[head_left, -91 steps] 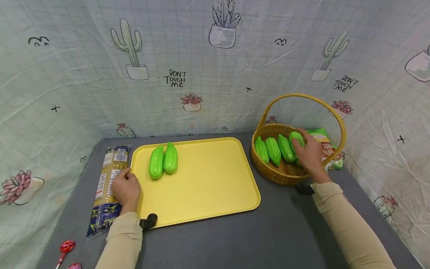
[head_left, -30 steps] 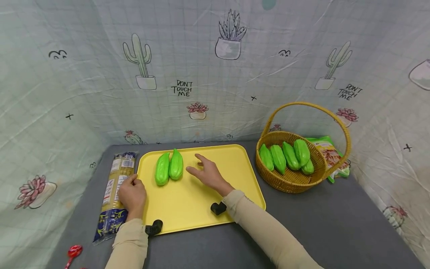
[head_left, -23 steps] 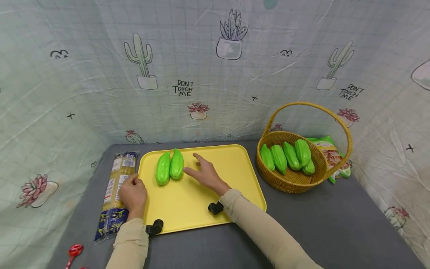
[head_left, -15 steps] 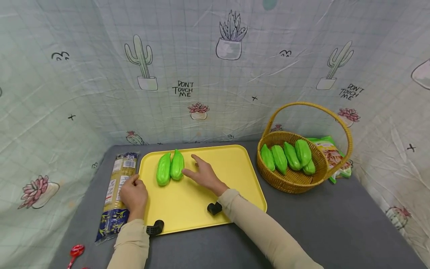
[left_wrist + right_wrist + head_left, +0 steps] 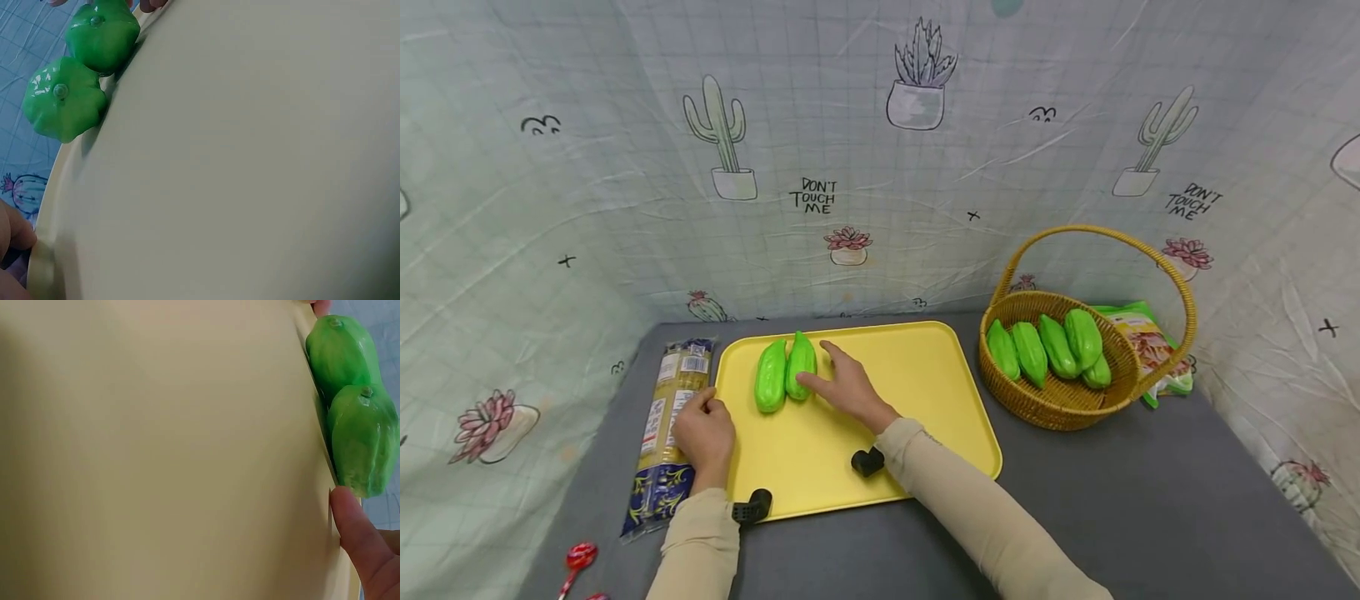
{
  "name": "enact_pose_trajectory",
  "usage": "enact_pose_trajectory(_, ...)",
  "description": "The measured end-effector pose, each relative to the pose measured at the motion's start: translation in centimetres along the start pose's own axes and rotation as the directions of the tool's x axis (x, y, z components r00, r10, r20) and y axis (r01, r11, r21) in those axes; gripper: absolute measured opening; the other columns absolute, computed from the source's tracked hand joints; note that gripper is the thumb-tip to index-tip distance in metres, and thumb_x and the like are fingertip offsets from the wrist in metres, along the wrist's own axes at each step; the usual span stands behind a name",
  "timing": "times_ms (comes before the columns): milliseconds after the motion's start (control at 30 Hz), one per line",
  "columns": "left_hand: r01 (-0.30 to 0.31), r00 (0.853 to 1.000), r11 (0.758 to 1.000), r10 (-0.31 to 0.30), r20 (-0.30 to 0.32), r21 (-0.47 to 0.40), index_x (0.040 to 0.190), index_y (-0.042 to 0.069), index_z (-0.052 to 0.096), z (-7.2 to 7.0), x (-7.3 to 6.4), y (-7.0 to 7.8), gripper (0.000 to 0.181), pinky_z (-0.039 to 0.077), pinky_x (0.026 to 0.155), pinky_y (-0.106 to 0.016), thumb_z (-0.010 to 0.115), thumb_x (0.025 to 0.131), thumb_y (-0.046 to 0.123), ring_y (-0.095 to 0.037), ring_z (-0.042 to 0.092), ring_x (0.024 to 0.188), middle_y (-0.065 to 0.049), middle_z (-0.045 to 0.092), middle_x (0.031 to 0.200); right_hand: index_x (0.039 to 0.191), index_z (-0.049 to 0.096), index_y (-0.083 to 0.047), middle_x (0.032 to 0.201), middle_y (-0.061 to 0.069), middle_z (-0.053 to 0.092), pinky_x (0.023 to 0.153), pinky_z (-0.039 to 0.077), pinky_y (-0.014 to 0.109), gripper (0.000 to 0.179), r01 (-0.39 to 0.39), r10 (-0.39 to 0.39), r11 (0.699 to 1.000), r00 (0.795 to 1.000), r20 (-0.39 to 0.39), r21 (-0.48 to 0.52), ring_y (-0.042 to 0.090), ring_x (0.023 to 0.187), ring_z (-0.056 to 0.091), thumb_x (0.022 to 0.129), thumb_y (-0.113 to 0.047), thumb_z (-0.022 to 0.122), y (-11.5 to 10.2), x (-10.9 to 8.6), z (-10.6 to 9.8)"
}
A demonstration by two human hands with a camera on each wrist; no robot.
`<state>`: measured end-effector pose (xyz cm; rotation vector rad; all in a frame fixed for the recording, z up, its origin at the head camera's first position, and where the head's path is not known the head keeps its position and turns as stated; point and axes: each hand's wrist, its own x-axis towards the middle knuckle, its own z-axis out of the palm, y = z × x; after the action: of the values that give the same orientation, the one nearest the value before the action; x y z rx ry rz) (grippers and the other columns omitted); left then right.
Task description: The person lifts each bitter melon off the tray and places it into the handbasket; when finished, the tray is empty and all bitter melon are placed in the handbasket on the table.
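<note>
Two shiny green papayas, a left one [image 5: 770, 379] and a right one [image 5: 802, 360], lie side by side near the back left of a yellow tray [image 5: 895, 392]. My right hand [image 5: 850, 390] reaches over the tray, thumb and index finger spread apart. Its thumb [image 5: 353, 515] comes right up to the right papaya and overlaps it in the head view. My left hand [image 5: 703, 429] lies by the tray's left rim with its fingers curled, its fingertips [image 5: 22, 231] at the rim's outer side. I cannot tell whether it grips the rim.
A wicker basket [image 5: 1037, 414] with a tall handle stands right of the tray, holding several green papayas [image 5: 1084, 337]. Behind it leans a green-edged packet [image 5: 1142, 342]. A long plastic pack [image 5: 662, 454] lies left of the tray, with a red lollipop [image 5: 580, 557] in front.
My right hand has let go of a papaya in the basket and moved left over the tray, thumb reaching the right papaya. The left hand stays by the rim.
</note>
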<state>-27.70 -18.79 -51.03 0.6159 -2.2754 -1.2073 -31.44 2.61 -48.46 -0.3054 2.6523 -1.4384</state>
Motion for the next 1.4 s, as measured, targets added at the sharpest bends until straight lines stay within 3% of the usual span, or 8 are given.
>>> enact_pose_trajectory(733,-0.011,1.0,1.0,0.011,-0.021,-0.011,0.118,-0.008,0.072,0.2,0.0,0.0,0.033,0.05,0.101,-0.058,0.048,0.097,0.002,-0.048,0.064,0.115,-0.029,0.07,0.121,0.158,0.036,-0.009,0.159,0.013,0.047,0.116,0.044,0.046,0.081,0.025,-0.027,0.998,0.999,-0.042,-0.053,0.031,0.145,0.048,0.096,-0.05,0.066,-0.9,0.6,1.1)
enact_pose_trajectory(1033,0.006,1.0,1.0,-0.006,-0.01,-0.007,0.12,-0.006,0.072,0.2,0.0,0.0,0.033,0.049,0.102,-0.057,0.049,0.098,0.002,-0.047,0.064,0.116,-0.028,0.07,0.123,0.159,0.036,-0.008,0.15,0.01,0.054,0.108,0.051,0.039,0.079,0.098,-0.1,0.991,0.995,-0.027,-0.093,0.026,0.131,0.059,0.096,-0.044,0.068,-1.0,0.9,1.3)
enact_pose_trajectory(1267,0.012,1.0,1.0,-0.012,-0.015,-0.01,0.119,-0.006,0.072,0.1,0.0,0.1,0.033,0.049,0.103,-0.057,0.049,0.097,0.003,-0.048,0.064,0.115,-0.028,0.07,0.122,0.16,0.034,-0.008,0.163,0.023,0.036,0.119,0.041,0.047,0.081,0.068,-0.069,0.989,0.998,-0.002,-0.133,0.036,0.148,0.043,0.096,-0.044,0.069,-0.9,0.8,1.6)
enact_pose_trajectory(1400,0.019,1.0,1.0,-0.019,-0.012,-0.011,0.12,-0.005,0.072,-0.1,0.0,0.0,0.033,0.049,0.103,-0.058,0.049,0.098,0.003,-0.047,0.063,0.117,-0.027,0.07,0.123,0.16,0.034,-0.01,0.164,0.018,0.037,0.119,0.041,0.045,0.08,0.06,-0.059,0.991,0.998,0.01,-0.124,0.033,0.149,0.042,0.096,-0.044,0.069,-1.0,0.7,1.8)
